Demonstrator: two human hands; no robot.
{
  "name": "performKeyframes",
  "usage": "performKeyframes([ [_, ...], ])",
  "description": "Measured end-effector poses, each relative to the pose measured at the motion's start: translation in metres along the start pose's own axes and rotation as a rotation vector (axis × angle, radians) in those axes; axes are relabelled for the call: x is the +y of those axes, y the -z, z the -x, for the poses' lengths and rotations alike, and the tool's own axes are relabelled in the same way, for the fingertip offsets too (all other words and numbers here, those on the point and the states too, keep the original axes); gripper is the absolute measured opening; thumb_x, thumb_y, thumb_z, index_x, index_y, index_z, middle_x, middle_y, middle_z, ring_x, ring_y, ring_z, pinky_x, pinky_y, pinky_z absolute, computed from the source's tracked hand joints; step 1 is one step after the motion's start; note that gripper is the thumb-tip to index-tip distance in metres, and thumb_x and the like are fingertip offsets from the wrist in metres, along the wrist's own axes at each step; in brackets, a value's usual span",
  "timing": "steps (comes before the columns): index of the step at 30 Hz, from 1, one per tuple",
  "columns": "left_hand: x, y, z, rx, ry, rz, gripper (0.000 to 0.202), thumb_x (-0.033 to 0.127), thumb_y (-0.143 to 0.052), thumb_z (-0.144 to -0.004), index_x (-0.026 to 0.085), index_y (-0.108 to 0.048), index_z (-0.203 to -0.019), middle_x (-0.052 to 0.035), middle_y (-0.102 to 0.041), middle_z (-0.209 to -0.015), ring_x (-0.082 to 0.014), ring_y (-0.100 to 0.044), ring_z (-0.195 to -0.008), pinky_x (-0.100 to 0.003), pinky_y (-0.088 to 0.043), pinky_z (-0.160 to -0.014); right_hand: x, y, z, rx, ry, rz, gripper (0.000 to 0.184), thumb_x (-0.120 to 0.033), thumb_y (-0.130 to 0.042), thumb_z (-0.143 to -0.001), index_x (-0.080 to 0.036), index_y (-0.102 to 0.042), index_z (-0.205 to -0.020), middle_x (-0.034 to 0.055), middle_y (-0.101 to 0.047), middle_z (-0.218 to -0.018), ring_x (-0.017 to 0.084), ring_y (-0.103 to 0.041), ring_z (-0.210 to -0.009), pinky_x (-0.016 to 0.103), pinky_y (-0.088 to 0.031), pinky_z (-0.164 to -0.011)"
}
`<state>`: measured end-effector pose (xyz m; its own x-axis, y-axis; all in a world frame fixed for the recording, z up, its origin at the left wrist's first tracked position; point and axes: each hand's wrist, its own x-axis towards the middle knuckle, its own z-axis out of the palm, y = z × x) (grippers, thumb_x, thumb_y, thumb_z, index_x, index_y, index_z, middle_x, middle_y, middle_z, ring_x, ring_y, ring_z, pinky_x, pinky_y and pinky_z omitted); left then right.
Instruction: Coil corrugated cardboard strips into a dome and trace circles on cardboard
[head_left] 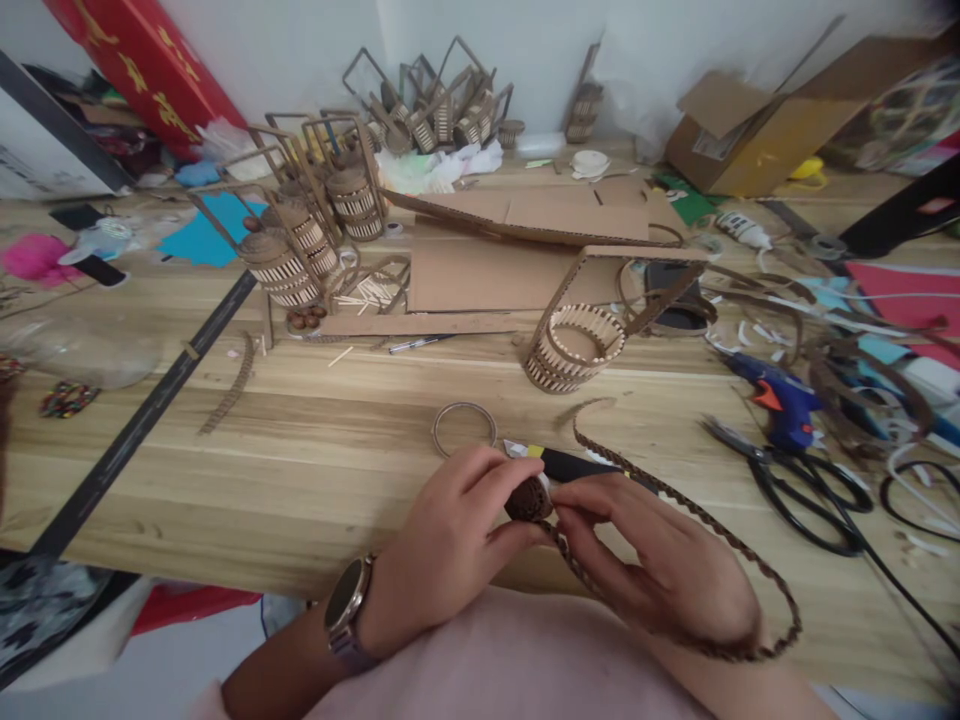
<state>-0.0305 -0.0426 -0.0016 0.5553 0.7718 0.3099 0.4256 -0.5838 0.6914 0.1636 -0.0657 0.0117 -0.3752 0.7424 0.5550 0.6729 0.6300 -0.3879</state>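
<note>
My left hand [469, 520] grips a small dark brown coil of corrugated cardboard [529, 498] between thumb and fingers. My right hand [660, 550] pinches the brown corrugated strip [720, 520] close to that coil. The strip's long tail loops around the right wrist and runs back across the table. Just beyond my hands lie a utility knife [577, 466], partly covered by them, and a thin metal ring [465, 430]. Farther off stands a small basket [574, 350] of pale sticks and brown strips, with a tall angular handle.
Black-handled scissors [795, 480] and a blue glue gun [787, 400] lie to the right. Several finished lidded baskets [292, 250] stand at the back left. Cardboard sheets [487, 265] lie at the middle back, and a black strip [150, 410] crosses the left side.
</note>
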Motion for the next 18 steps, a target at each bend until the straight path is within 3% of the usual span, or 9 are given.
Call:
performKeyframes([
  [3,0.0003,-0.0008,-0.0006,-0.01,0.019,-0.004,0.033,0.032,-0.063,-0.095,0.014,-0.061,-0.122,-0.0084,-0.067,-0.103,-0.0194,-0.065,-0.095,-0.03,-0.056,-0.085,-0.0007,0.0004,0.0033,0.008,0.018,0.012,0.016,-0.009,-0.052,-0.091,-0.018,-0.062,-0.1,0.0039,-0.076,-0.078,0.012,-0.073,-0.064,0.018,-0.058,-0.062],
  [10,-0.0006,-0.0015,-0.0007,-0.051,0.035,-0.01,0.032,0.03,-0.065,-0.094,0.017,-0.061,-0.123,-0.0082,-0.067,-0.104,-0.0214,-0.065,-0.097,-0.034,-0.057,-0.085,-0.0069,-0.0038,0.0037,-0.009,-0.057,0.159,0.019,-0.011,-0.047,-0.091,-0.022,-0.058,-0.082,-0.0007,-0.065,-0.06,0.013,-0.063,-0.046,0.023,-0.048,-0.045],
  [18,-0.0007,0.0,-0.0014,-0.071,0.007,0.004,0.033,0.024,-0.069,-0.091,0.017,-0.061,-0.123,-0.0084,-0.067,-0.106,-0.0214,-0.065,-0.097,-0.034,-0.056,-0.086,0.0002,-0.0012,0.0012,-0.037,-0.07,0.056,0.017,-0.008,-0.047,-0.084,-0.024,-0.054,-0.081,-0.0011,-0.063,-0.061,0.012,-0.061,-0.049,0.021,-0.049,-0.046],
])
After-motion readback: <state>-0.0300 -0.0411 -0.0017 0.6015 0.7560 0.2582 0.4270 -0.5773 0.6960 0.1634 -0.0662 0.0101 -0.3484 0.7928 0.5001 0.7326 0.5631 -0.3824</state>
